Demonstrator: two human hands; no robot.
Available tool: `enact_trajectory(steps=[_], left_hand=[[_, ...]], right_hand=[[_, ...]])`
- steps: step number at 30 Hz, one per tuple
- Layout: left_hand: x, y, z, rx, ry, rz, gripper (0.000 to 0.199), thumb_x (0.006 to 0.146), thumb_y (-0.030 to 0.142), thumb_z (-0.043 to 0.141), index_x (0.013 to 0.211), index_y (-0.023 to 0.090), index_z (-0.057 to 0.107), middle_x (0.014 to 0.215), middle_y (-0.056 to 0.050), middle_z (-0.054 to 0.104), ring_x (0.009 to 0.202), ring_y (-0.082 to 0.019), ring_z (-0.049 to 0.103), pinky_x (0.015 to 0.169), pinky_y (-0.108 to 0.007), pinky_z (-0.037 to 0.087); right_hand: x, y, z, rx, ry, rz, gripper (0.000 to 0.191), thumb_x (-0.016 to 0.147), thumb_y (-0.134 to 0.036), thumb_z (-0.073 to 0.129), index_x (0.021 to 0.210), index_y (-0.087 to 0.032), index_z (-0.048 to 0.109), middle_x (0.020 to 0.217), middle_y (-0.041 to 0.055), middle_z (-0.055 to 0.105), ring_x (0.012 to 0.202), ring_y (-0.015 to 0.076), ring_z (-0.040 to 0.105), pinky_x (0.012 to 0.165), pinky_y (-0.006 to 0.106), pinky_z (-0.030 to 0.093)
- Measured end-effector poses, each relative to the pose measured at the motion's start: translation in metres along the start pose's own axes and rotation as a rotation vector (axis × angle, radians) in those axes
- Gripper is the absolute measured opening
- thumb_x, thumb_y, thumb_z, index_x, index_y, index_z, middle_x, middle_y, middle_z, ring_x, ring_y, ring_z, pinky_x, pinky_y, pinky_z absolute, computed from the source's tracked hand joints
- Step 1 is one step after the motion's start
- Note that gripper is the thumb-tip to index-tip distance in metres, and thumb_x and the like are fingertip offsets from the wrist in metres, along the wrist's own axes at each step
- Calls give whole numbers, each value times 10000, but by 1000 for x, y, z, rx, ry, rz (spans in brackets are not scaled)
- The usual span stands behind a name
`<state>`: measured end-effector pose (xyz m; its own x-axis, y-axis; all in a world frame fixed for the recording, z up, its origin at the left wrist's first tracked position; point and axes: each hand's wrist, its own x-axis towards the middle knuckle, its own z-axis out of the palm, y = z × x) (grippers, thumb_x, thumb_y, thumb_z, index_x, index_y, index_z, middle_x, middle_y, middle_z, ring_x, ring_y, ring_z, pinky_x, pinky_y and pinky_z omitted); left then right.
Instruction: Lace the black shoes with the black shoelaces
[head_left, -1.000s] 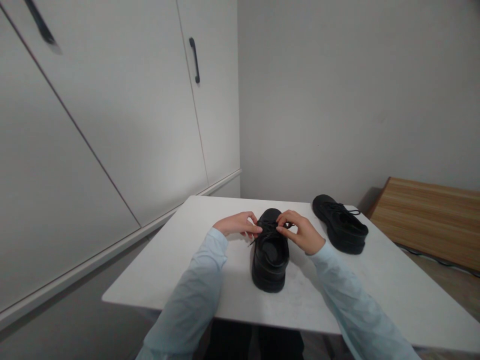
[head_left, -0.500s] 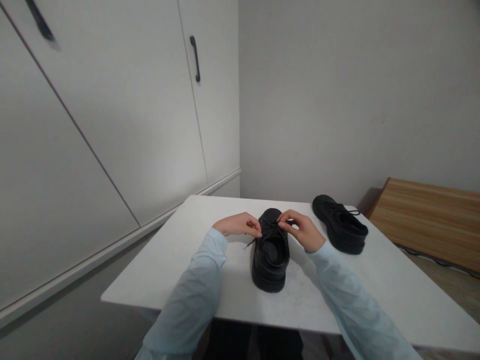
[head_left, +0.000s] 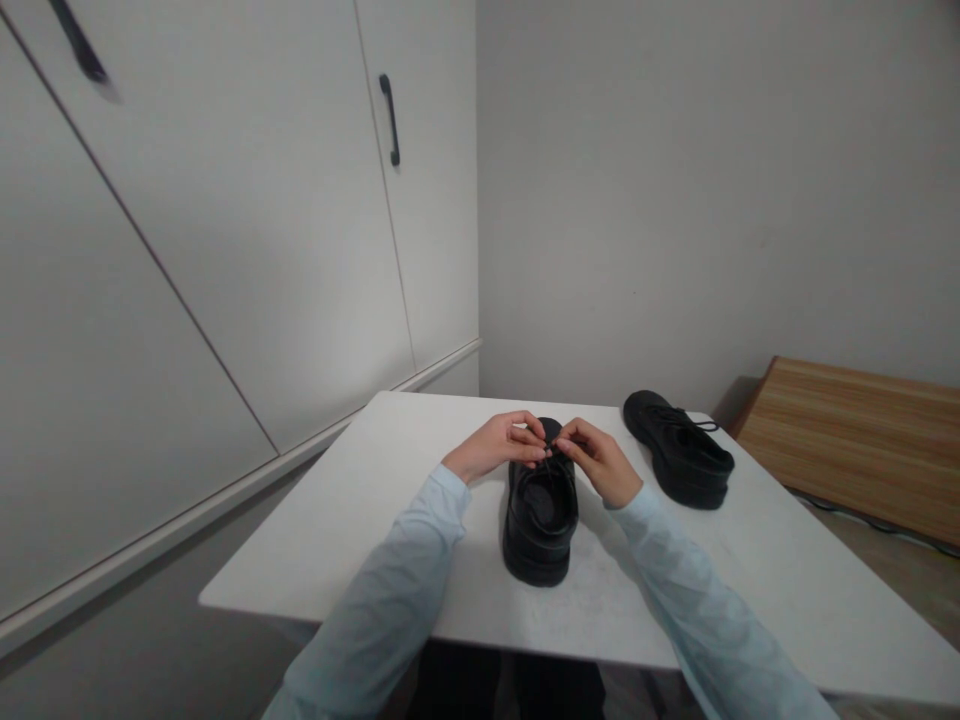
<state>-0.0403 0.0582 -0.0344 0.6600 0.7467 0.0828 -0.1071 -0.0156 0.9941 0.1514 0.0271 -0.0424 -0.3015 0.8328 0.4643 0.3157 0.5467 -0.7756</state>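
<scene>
A black lace-up shoe [head_left: 537, 545] rests on the white table with its heel toward me and its toe pointing away. Over its lacing, my left hand [head_left: 504, 442] pinches the black shoelace [head_left: 550, 470] from the left side. From the right, my right hand [head_left: 600, 460] holds the lace too, thumb and forefinger pressed together. The fingertips of both hands nearly meet above the shoe's tongue. They cover part of the lace, so its exact path between them is hidden.
A second black shoe [head_left: 681, 450], its lace tied, stands at the table's back right. The white table [head_left: 360, 520] borders white cabinets [head_left: 247, 220] with dark handles on the left. A wood-grained board [head_left: 862, 440] lies beyond the right edge, near the grey wall [head_left: 675, 200].
My left hand has moved right and slightly forward, from the shoe's left side to over the lacing, close to my right hand. My right hand has barely shifted. Both shoes stay put.
</scene>
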Motion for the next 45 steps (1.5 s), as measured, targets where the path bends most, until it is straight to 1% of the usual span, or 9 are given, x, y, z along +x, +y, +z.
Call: enact_trajectory(steps=[5, 11, 17, 22, 26, 30, 35, 40, 45], left_hand=[[1, 0, 5, 147, 51, 47, 416, 532, 276, 801, 816, 132, 533, 716, -25, 651, 670, -112, 596, 659, -237, 436], [5, -4, 7, 315, 60, 129, 390, 535, 302, 790, 793, 127, 555, 702, -7, 599, 662, -111, 553, 653, -245, 428], [9, -14, 3, 575, 101, 170, 268, 648, 349, 703, 742, 128, 585, 723, 0, 530, 677, -105, 488, 601, -211, 381], [7, -13, 9, 720, 139, 194, 147, 670, 258, 641, 701, 142, 555, 691, 26, 482, 618, -85, 424, 557, -195, 339], [6, -10, 14, 751, 164, 193, 92, 665, 203, 588, 687, 153, 514, 613, 53, 419, 575, -79, 387, 534, -192, 305], [6, -11, 16, 739, 166, 204, 89, 669, 204, 562, 681, 158, 487, 585, 64, 393, 552, -74, 363, 528, -193, 282], [6, -11, 17, 731, 194, 203, 80, 665, 200, 553, 702, 159, 495, 586, 66, 402, 560, -78, 370, 542, -193, 290], [5, -11, 17, 697, 214, 224, 151, 676, 201, 544, 823, 168, 534, 648, 55, 453, 580, -82, 397, 553, -192, 311], [6, -12, 16, 668, 219, 225, 112, 699, 199, 520, 792, 151, 558, 638, 43, 467, 586, -84, 407, 554, -194, 316]], right_hand=[[0, 2, 4, 66, 7, 4, 227, 853, -397, 504, 756, -193, 477, 685, -10, 554, 663, 138, 525, 624, 263, 397], [1, 5, 7, 108, 64, 40, 280, 830, -450, 516, 727, -196, 458, 663, -14, 526, 644, 139, 508, 609, 264, 394], [1, 4, 8, 84, 78, 40, 262, 830, -434, 516, 737, -193, 472, 673, -15, 507, 645, 132, 483, 598, 257, 380], [1, 3, 8, 68, 84, 41, 266, 813, -432, 541, 726, -187, 484, 664, -18, 486, 623, 121, 455, 558, 240, 363], [2, 3, 8, 81, 83, 46, 270, 809, -432, 547, 721, -185, 485, 657, -23, 478, 614, 118, 449, 556, 238, 360], [2, 3, 8, 86, 70, 38, 264, 809, -428, 552, 728, -184, 489, 671, -18, 485, 632, 122, 461, 568, 241, 367], [2, 0, 8, 63, 74, 39, 275, 783, -430, 588, 706, -177, 515, 651, -16, 502, 617, 119, 458, 558, 241, 372], [2, -3, 8, 90, 62, 57, 289, 753, -453, 614, 701, -175, 552, 659, -1, 544, 630, 134, 500, 572, 254, 398], [2, -4, 6, 138, 90, 72, 321, 738, -487, 612, 684, -176, 554, 644, -6, 532, 590, 126, 489, 543, 247, 395]])
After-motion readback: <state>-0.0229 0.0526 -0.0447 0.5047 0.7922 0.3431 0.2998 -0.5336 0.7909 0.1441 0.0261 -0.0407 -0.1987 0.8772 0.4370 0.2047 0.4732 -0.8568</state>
